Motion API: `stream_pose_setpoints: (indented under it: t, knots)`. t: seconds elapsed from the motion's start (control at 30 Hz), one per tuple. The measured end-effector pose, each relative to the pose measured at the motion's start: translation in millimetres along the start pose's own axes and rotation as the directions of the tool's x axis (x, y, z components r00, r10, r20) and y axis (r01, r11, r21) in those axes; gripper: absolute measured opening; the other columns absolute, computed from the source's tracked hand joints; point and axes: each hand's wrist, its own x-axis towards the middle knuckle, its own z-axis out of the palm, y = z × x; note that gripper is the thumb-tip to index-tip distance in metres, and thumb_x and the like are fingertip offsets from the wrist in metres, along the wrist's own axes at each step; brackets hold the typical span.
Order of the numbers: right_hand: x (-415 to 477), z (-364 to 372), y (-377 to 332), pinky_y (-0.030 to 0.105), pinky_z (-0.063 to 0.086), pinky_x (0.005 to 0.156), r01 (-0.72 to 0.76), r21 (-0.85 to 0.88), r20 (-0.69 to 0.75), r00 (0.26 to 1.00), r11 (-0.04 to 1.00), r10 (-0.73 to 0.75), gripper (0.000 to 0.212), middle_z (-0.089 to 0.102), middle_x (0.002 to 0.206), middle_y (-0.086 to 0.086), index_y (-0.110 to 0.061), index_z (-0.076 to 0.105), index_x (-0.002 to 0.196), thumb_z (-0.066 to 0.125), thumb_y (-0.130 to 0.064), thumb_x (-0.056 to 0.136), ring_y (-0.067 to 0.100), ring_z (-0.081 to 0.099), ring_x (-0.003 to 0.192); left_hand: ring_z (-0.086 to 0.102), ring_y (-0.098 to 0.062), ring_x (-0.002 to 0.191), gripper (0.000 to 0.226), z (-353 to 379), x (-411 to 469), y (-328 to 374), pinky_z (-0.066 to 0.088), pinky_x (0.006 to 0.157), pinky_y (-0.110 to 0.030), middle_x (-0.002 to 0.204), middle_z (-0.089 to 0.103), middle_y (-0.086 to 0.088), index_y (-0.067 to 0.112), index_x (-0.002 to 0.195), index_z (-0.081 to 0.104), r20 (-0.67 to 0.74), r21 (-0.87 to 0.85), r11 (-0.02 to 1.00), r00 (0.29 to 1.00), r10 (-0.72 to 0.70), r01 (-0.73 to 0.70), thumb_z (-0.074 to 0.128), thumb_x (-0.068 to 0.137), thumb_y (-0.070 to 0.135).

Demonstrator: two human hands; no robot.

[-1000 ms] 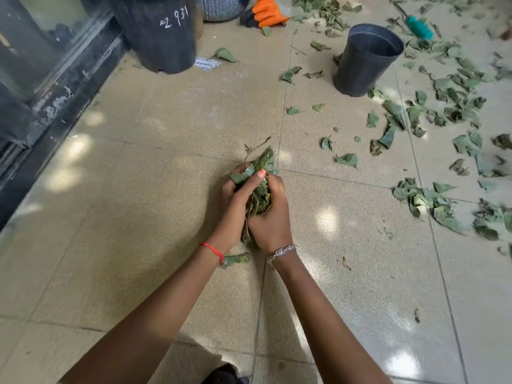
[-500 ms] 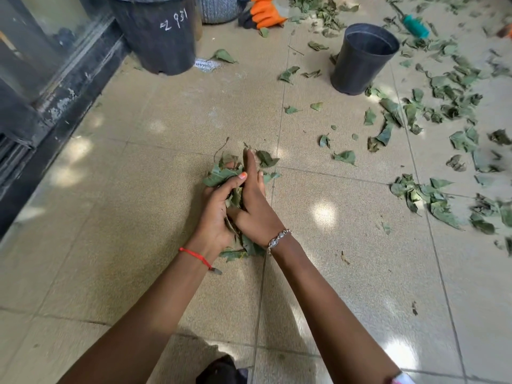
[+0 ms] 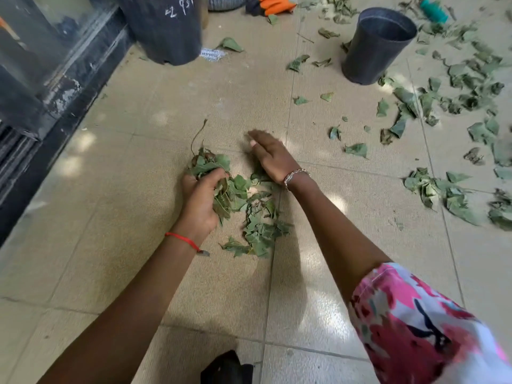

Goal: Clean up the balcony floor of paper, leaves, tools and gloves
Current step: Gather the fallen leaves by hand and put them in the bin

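Loosely bunched leaves (image 3: 207,165), under left fingers (image 3: 212,177)

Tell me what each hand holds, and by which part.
The left hand grips a bunch of leaves around its middle; the right hand is flat and holds nothing.

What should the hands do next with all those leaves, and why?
Probably the right hand should scoop the loose leaves toward the left hand. The left hand already grips a bunch, the right hand is open and empty, and that little pile lies on the floor right between them.
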Motion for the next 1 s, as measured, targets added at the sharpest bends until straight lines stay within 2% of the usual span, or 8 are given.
stream_pose_setpoints:
  t: [0.1, 0.23, 0.37, 0.47, 0.53, 0.7, 0.83, 1.0]
  knots:
    - [-14.3, 9.7, 0.7, 0.035, 0.005, 0.117, 0.12, -0.103, 0.111, 0.988, 0.987, -0.109, 0.04, 0.031, 0.15, 0.003, -0.014, 0.044, 0.135, 0.028, -0.026, 0.102, 0.016, 0.021, 0.141, 0.056, -0.022, 0.059, 0.021, -8.3, 3.9, 3.0, 0.049, 0.058, -0.031, 0.06, 0.058, -0.003, 0.01, 0.071, 0.058, -0.013, 0.012, 1.0, 1.0, 0.0, 0.0, 0.057, 0.075, -0.01]
    - [-62.9, 1.9, -3.5, 0.022, 0.044, 0.094, 0.043, 0.169, 0.181, 0.981, 0.985, -0.074, 0.038, 0.059, 0.118, -0.007, -0.012, 0.058, 0.123, 0.035, -0.031, 0.099, 0.014, 0.056, 0.107, 0.058, -0.02, 0.058, 0.017, -18.8, 4.6, 10.4, 0.053, 0.052, -0.028, 0.061, 0.058, -0.002, 0.004, 0.086, 0.058, 0.045, 0.022, 0.998, 0.997, -0.055, 0.054, 0.059, 0.073, -0.008]
    - [-115.6, -2.2, -4.7, 0.027, 0.05, 0.083, 0.017, 0.281, 0.095, 0.995, 0.96, -0.045, 0.069, 0.053, 0.123, -0.005, -0.031, 0.036, 0.136, 0.052, -0.059, 0.076, 0.013, 0.057, 0.103, 0.059, -0.02, 0.06, 0.037, -28.0, 7.5, 17.5, 0.053, 0.05, -0.029, 0.074, 0.055, -0.008, 0.006, 0.103, 0.051, 0.039, 0.009, 0.993, 0.992, -0.12, 0.12, 0.062, 0.069, -0.004]
    - [-137.9, 23.8, 0.6, 0.041, 0.026, 0.111, 0.083, -0.124, 0.073, 0.995, 0.989, -0.075, 0.111, 0.008, 0.153, -0.004, -0.033, 0.004, 0.144, 0.057, -0.077, 0.057, 0.02, 0.016, 0.14, 0.06, -0.017, 0.053, 0.028, -31.0, 7.6, 19.6, 0.052, 0.048, -0.029, 0.073, 0.056, -0.007, 0.007, 0.1, 0.052, 0.039, 0.025, 0.989, 0.989, -0.145, 0.144, 0.057, 0.075, -0.006]
    - [-139.0, 44.8, 2.6, 0.047, 0.005, 0.116, 0.106, -0.383, 0.002, 0.994, 0.918, -0.113, 0.121, -0.008, 0.156, 0.005, -0.031, -0.007, 0.143, 0.046, -0.087, 0.05, 0.025, -0.004, 0.144, 0.059, -0.016, 0.051, 0.028, -31.3, 5.4, 19.4, 0.052, 0.047, -0.028, 0.07, 0.056, -0.006, 0.007, 0.1, 0.052, 0.048, 0.031, 0.99, 0.989, -0.141, 0.14, 0.056, 0.076, -0.006]
    - [-110.1, 60.0, -16.5, 0.056, -0.007, 0.111, -0.031, -0.511, -0.106, 0.994, 0.859, -0.027, 0.124, -0.007, 0.156, 0.009, -0.026, -0.004, 0.146, 0.041, -0.09, 0.051, 0.033, -0.008, 0.143, 0.056, -0.016, 0.05, 0.017, -38.7, 5.3, 29.2, 0.05, 0.046, -0.023, 0.071, 0.056, -0.007, 0.011, 0.08, 0.06, 0.16, 0.183, 0.963, 0.96, -0.228, 0.198, 0.052, 0.079, -0.004]
    - [-82.6, 51.3, -25.2, 0.057, -0.005, 0.113, 0.045, -0.562, -0.013, 0.998, 0.826, -0.063, 0.109, -0.006, 0.157, 0.004, -0.031, 0.003, 0.148, 0.05, -0.082, 0.063, 0.033, -0.008, 0.143, 0.053, -0.018, 0.053, 0.014, -48.4, 13.5, 36.2, 0.051, 0.049, -0.024, 0.072, 0.05, -0.008, 0.012, 0.08, 0.056, 0.227, 0.299, 0.911, 0.906, -0.357, 0.284, 0.049, 0.08, 0.0]
    - [-74.1, 54.2, -16.9, 0.044, -0.001, 0.116, 0.155, -0.513, 0.015, 0.985, 0.844, -0.172, 0.081, 0.022, 0.151, 0.008, -0.023, 0.028, 0.144, 0.047, -0.066, 0.078, 0.03, 0.009, 0.143, 0.055, -0.013, 0.044, 0.022, -48.3, 14.3, 38.8, 0.048, 0.044, -0.018, 0.06, 0.05, -0.004, 0.014, 0.069, 0.051, 0.22, 0.267, 0.887, 0.873, -0.436, 0.376, 0.042, 0.086, 0.003]
